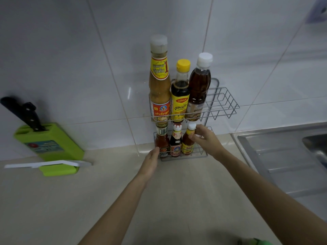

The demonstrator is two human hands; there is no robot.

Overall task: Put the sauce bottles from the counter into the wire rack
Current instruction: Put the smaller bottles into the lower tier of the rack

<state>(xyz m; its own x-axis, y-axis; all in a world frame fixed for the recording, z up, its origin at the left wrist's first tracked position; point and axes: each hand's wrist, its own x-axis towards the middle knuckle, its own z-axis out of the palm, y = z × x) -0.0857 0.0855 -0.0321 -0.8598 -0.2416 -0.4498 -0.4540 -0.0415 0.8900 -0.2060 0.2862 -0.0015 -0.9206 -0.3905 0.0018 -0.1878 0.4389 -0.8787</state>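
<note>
A left hand (152,159) rests flat and released against the wire rack (221,103), beside the red sauce bottle (161,142) on the lower shelf, while the right hand (206,140) pinches the yellow-labelled bottle (188,140) into place; steadying the rack and seating that bottle upright behind the rail looks the surest finish.

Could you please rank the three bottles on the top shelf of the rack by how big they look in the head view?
1. The tan sauce bottle, clearly the tallest.
2. and 3. The dark bottle with the yellow cap and the brown bottle with the white cap look alike; I would not rank them.
</note>
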